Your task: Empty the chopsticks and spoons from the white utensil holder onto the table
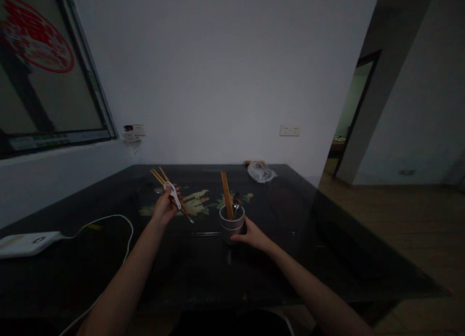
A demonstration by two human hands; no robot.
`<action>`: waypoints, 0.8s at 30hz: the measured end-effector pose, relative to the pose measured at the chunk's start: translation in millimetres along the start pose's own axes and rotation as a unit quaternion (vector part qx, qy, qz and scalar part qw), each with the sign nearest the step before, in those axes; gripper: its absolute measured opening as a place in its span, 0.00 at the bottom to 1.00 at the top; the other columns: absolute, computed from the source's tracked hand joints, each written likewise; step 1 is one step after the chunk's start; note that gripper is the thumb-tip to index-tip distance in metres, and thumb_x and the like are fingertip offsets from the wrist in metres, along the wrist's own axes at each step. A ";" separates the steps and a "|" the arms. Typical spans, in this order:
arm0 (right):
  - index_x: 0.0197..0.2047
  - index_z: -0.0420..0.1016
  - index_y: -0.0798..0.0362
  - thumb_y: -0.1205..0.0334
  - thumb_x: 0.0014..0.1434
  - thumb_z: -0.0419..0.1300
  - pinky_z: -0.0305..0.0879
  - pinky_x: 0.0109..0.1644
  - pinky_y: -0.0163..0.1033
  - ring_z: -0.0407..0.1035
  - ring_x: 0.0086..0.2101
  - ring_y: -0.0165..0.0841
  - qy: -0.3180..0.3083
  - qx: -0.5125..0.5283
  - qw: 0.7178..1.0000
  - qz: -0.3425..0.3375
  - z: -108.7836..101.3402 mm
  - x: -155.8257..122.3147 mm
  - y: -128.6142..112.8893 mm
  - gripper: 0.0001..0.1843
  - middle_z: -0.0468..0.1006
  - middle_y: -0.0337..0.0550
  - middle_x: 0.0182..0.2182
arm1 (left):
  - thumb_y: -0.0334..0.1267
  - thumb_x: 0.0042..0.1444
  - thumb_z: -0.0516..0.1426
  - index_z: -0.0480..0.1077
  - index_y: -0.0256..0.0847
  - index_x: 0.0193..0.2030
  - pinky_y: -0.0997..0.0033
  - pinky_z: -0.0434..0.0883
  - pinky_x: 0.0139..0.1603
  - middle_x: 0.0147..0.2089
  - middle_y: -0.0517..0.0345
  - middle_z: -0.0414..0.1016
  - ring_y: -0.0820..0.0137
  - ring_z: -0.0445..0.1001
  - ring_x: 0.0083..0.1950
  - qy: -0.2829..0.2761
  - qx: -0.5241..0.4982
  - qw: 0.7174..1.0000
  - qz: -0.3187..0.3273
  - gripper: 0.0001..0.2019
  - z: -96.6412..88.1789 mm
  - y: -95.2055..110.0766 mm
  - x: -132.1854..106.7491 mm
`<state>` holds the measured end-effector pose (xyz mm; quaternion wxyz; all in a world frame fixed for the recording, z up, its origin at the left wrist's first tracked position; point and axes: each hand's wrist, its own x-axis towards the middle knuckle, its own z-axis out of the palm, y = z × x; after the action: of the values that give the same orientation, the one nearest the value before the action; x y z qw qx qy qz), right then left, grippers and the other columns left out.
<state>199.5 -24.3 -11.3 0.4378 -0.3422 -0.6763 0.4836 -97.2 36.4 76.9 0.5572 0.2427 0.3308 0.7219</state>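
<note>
My left hand (166, 209) is closed around a bundle over the left middle of the table. In it are wooden chopsticks (159, 176), a white-handled utensil (174, 195) whose exact kind I cannot make out, and metal spoon-like pieces poking out at both ends. To the right, a metal cup (228, 233) stands upright, gripped at its right side by my right hand (255, 237), thumb across the front. Several more chopsticks (226, 193) lean in that cup, together with a shiny metal spoon (237, 206). Inside the cup, their lower ends are hidden.
The dark glossy table (283, 273) has a printed flower pattern. A crumpled clear plastic bag (261, 172) lies at its far edge by the wall. On the left sits a white device (31, 244), its white cable (131, 232) running towards the near edge beside my left arm.
</note>
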 end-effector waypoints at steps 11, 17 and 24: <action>0.58 0.61 0.52 0.59 0.39 0.72 0.53 0.63 0.51 0.61 0.57 0.43 0.004 -0.011 1.000 0.007 -0.5 -1.0 -2.7 0.43 0.68 0.51 0.57 | 0.41 0.58 0.55 0.67 0.34 0.34 0.80 0.55 0.15 0.17 0.66 0.61 0.79 0.57 0.14 0.008 0.345 0.938 0.037 0.10 -50.2 0.2 33.6; 0.59 0.59 0.52 0.60 0.40 0.72 0.55 0.62 0.50 0.62 0.57 0.42 -0.009 0.000 1.000 0.009 -1.2 0.4 0.9 0.44 0.67 0.51 0.57 | 0.41 0.56 0.52 0.70 0.32 0.37 0.75 0.63 0.23 0.23 0.57 0.71 0.70 0.70 0.22 0.045 0.613 0.785 0.076 0.12 -62.0 -14.8 42.4; 0.57 0.63 0.52 0.59 0.41 0.71 0.55 0.62 0.50 0.63 0.56 0.42 -0.003 -0.056 0.998 0.012 -0.4 -2.0 -8.8 0.40 0.69 0.50 0.56 | 0.40 0.57 0.49 0.72 0.29 0.42 0.72 0.67 0.33 0.37 0.43 0.77 0.61 0.76 0.39 0.036 0.714 0.697 0.052 0.16 -71.0 -28.6 54.6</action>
<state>200.3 -28.6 -3.3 0.4096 -0.3728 -0.6996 0.4514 -144.2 78.9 7.4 0.1658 0.5581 0.7536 0.3051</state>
